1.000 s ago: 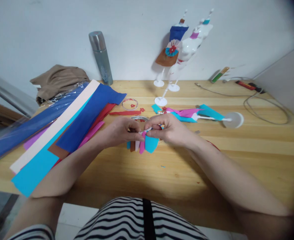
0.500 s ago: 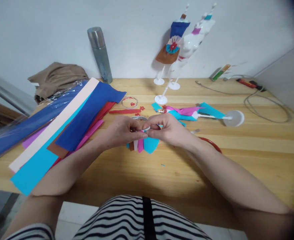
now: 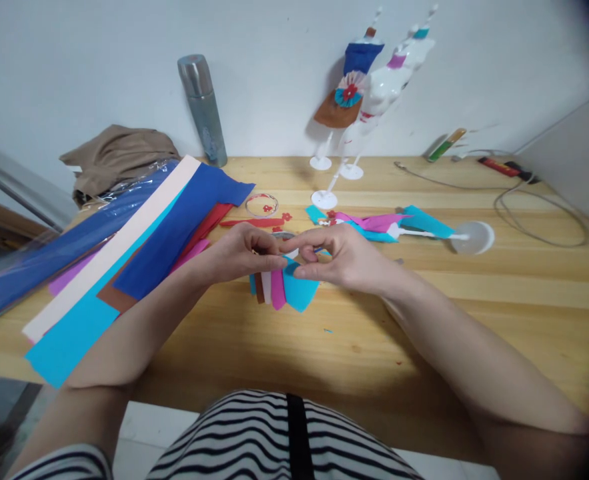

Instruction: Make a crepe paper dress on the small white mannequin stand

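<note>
My left hand (image 3: 249,255) is closed in a pinch at the top of a fan of coloured paper-like strips. Brown (image 3: 259,288), pale pink, magenta (image 3: 277,291) and turquoise (image 3: 300,289) pieces hang below the fingers. My right hand (image 3: 331,257) meets it from the other side. Its index finger reaches across to the left fingertips, and its thumb lies over the upper part of the turquoise piece. A small white edge (image 3: 291,253) shows between the hands; its kind is unclear. Behind the fingers, a round rim (image 3: 281,235) is mostly hidden.
Long coloured sheets (image 3: 154,230) lie on the left. A flask (image 3: 203,110) stands against the wall near dressed miniature mannequins (image 3: 358,60). Another mannequin lies to the right, its white base (image 3: 474,238) outward. Red flowers (image 3: 287,217), a ring (image 3: 261,205) and a cable (image 3: 499,200) are on the table.
My right index finger has stretched out towards my left fingertips, and the right thumb has moved lower. More of the hanging strips' upper part shows. The red curved handle has gone behind my right forearm.
</note>
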`<act>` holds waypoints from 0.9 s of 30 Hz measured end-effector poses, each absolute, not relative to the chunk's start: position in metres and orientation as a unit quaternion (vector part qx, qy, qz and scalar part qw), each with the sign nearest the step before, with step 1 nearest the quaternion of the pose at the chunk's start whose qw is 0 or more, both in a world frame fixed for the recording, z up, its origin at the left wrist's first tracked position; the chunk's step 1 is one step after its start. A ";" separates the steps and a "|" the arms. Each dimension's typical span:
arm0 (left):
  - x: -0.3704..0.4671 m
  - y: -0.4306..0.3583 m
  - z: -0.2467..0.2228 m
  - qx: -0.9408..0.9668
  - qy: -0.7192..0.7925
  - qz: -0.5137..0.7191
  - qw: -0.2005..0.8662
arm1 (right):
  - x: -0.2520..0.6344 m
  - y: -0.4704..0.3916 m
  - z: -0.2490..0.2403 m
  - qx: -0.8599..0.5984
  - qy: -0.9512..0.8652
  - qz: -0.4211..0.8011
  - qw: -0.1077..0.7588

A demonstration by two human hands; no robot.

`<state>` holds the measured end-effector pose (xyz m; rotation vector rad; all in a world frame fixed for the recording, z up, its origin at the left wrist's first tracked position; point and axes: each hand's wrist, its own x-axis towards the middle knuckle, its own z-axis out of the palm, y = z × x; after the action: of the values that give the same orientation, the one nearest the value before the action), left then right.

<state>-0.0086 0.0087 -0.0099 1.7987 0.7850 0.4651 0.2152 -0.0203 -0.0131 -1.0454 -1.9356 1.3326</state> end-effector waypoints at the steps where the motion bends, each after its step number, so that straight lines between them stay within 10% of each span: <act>1: -0.009 0.009 -0.009 0.755 0.328 0.194 0.533 | 0.215 -0.021 -0.012 -0.390 -0.721 0.497 0.286; 13: -0.011 0.007 -0.005 0.729 0.337 0.181 0.568 | 0.222 -0.026 -0.005 -0.435 -0.693 0.387 0.425; 27: -0.009 -0.001 -0.004 0.757 0.295 0.172 0.556 | 0.217 -0.020 -0.009 -0.329 -0.711 0.577 0.231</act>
<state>-0.0090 -0.0006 -0.0042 1.7880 0.6962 0.4069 0.2169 -0.0204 -0.0092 -0.9047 -1.9546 1.5872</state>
